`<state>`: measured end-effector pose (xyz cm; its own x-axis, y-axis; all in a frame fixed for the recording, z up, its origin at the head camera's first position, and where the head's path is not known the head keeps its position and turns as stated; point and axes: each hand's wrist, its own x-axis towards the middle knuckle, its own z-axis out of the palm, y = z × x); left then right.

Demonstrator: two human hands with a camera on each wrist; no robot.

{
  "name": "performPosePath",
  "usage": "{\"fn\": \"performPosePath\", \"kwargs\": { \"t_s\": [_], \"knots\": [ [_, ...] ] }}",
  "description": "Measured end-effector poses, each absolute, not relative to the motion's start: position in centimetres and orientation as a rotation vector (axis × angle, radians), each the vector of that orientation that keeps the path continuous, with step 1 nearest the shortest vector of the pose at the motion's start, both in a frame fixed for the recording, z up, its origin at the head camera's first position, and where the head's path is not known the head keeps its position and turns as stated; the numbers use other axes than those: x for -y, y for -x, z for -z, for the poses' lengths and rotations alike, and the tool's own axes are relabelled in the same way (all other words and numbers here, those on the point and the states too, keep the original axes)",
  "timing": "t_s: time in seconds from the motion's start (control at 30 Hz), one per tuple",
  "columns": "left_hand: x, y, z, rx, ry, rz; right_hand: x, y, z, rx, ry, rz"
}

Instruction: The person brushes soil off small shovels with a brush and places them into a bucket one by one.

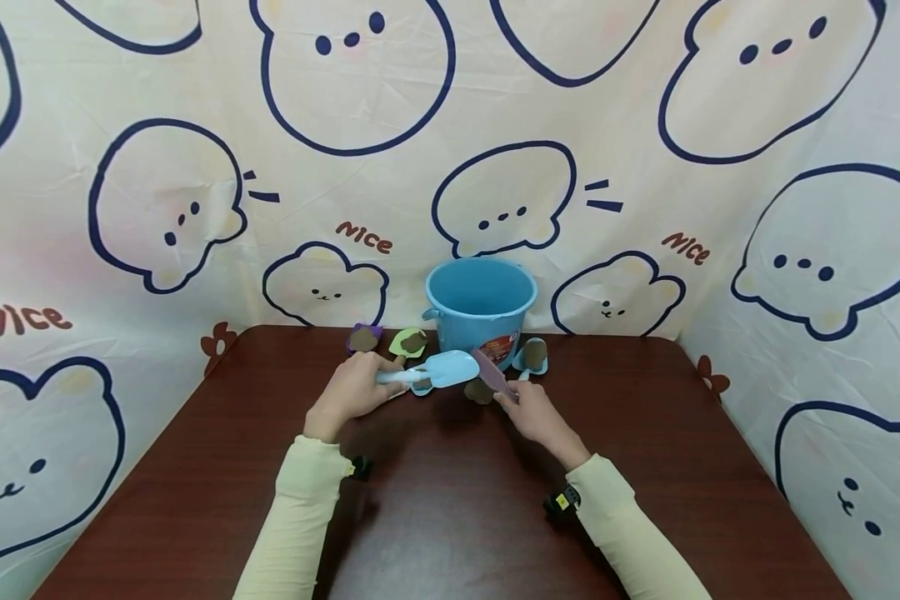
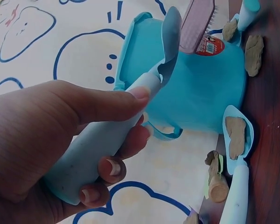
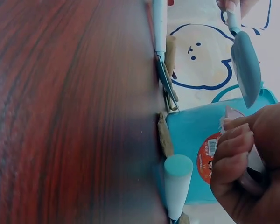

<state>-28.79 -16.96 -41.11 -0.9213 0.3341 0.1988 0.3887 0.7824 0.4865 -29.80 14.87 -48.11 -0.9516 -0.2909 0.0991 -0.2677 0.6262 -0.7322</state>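
Observation:
My left hand (image 1: 351,392) grips the white-blue handle of a small light blue trowel (image 1: 453,369), raised above the table. The trowel's blade looks bare in the left wrist view. In my right hand (image 1: 536,410) is a mauve scrubbing brush (image 1: 492,373), its short bristles (image 2: 212,18) showing along one side. Trowel blade and brush are held close together in front of a blue bucket (image 1: 461,329), which stands upright with a red label (image 2: 211,45). My right fingers (image 3: 231,163) curl round the brush; part of it is hidden by them.
Around the bucket's foot lie a brown clay-like lump (image 1: 478,392), a blue scoop (image 1: 542,367) bearing another lump, and a second loaded scoop (image 2: 228,122). Green (image 1: 397,344) and purple (image 1: 376,330) pieces with brown lumps lie left of the bucket. A patterned cloth (image 1: 495,200) hangs behind the brown table (image 1: 450,517).

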Motion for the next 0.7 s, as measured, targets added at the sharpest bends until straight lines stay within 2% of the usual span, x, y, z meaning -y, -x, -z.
{"fn": "performPosePath", "kwargs": {
  "t_s": [0.7],
  "knots": [
    [14.8, 28.6, 41.4, 2.758, 0.735, 0.846, -12.1, 28.0, 47.9, -3.02, 0.536, 0.868]
  ]
}}
